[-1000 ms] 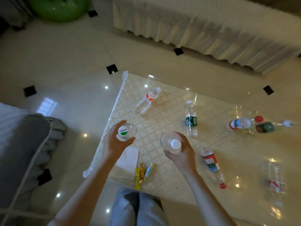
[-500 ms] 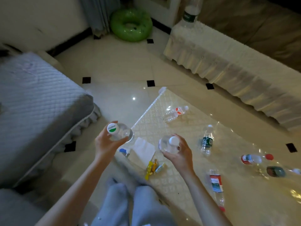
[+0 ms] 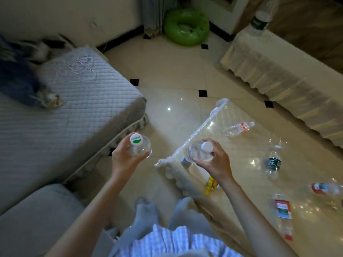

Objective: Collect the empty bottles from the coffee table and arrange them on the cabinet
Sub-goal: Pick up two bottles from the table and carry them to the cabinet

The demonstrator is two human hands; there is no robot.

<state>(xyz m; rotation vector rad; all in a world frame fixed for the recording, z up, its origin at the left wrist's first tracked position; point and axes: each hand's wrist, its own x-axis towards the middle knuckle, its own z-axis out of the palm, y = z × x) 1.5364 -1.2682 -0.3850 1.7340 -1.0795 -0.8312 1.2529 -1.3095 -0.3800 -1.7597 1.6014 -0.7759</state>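
Grey quilted sofa (image 3: 74, 115) fills the left side, with a loose white cord (image 3: 79, 62) lying on its cushion; next comes the left hand (image 3: 126, 158), its fingers curled round a clear bottle with a green-and-white cap (image 3: 138, 146), held upright above the floor between the sofa and the coffee table (image 3: 246, 164); a green inflatable ring (image 3: 186, 26) lies on the floor tiles by the far wall. To the right, the right hand (image 3: 215, 160) grips a clear bottle with a plain white cap (image 3: 200, 153), fingers wrapped round its shoulder, above the table's near-left edge; just below that hand some yellow sweet wrappers (image 3: 210, 184) rest on the table. Further right on the tabletop lie a red-labelled bottle (image 3: 238, 127) near the far edge, a dark-green-labelled bottle (image 3: 273, 162) standing near the middle, a red-capped bottle (image 3: 283, 216) lying near the front, and a red-and-white-labelled bottle (image 3: 324, 189) blurred at the right edge. Beyond the table, the cloth-draped cabinet (image 3: 278, 75) carries one upright bottle with a dark label (image 3: 260, 17) at its left end.
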